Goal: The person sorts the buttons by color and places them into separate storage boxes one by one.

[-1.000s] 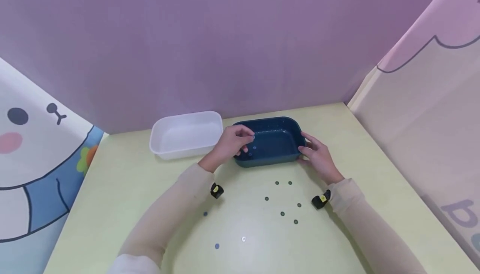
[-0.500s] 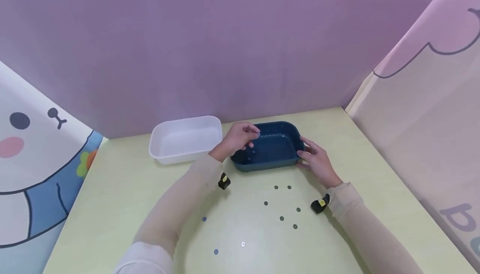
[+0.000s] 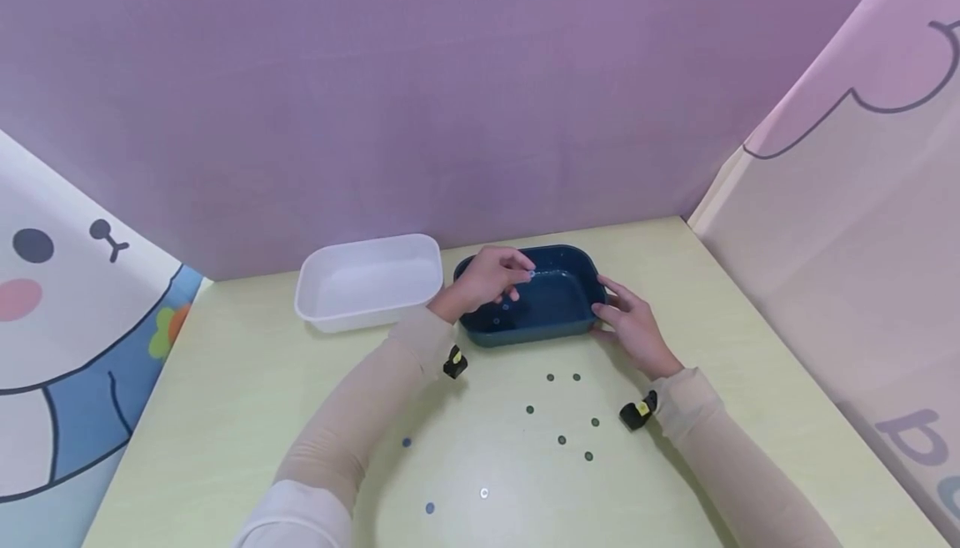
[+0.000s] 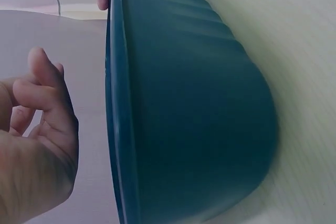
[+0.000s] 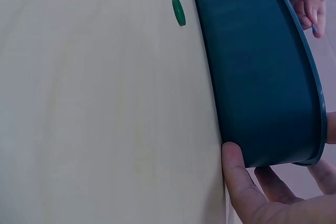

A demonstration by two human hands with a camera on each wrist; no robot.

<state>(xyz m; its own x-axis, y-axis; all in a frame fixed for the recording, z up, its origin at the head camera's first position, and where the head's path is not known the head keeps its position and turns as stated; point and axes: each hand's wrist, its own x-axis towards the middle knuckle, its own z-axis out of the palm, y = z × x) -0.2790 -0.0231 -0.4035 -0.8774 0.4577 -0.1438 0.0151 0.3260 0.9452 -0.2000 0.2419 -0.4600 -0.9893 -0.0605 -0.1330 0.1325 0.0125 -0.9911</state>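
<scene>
Over the dark blue tray (image 3: 536,335), my left hand (image 3: 489,278) pinches a small blue button (image 3: 532,274) between thumb and forefinger. In the right wrist view the same blue button (image 5: 314,30) peeks from those fingertips. The left wrist view has my left hand (image 4: 44,129) above the tray's rim, its button hidden. My right hand (image 3: 633,327) grips the tray's right end; in the right wrist view its fingers (image 5: 239,174) bear on the outer wall, low down. Two small buttons (image 3: 506,307) lie inside the tray, near its left end.
Left of the blue tray stands a white tray (image 3: 367,319). Several dark green buttons (image 3: 562,440) lie scattered in front of the blue tray. Nearer the front are two blue buttons (image 3: 430,508) and a white button (image 3: 484,493). A purple partition (image 3: 480,114) rises behind the trays.
My left hand has moved right, further over the blue tray, with the button still pinched. My right hand keeps its hold on the tray's end. The head view has shifted slightly.
</scene>
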